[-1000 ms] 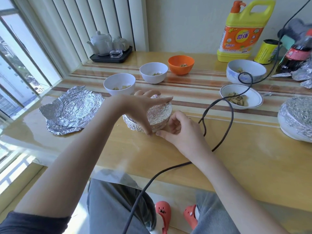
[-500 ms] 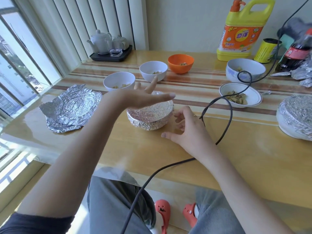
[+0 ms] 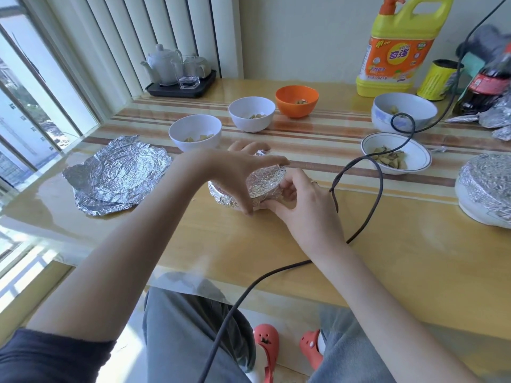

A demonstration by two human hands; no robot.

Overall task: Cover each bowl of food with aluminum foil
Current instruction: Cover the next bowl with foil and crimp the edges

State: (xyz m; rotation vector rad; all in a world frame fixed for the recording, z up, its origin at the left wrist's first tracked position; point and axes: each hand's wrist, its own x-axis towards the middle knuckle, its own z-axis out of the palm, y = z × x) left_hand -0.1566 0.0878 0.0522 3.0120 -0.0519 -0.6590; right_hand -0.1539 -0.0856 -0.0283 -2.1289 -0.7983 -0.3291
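Beyond the silver, crinkled foil sheet (image 3: 119,176) stand two plain white bowls (image 3: 195,135), then an orange bowl (image 3: 297,100). The table (image 3: 221,239) is yellowish wood with brown stripes. Behind stands a yellow bottle (image 3: 399,48) with an orange label.

I see L hand (image 3: 235,172) spread over foil-wrapped bowl (image 3: 265,183), thumb on its near side; R hand (image 3: 301,200) pinches foil at the right edge. Spare foil sheets (image 3: 119,175) lie to the left w/ five uncovered bowls beyond.
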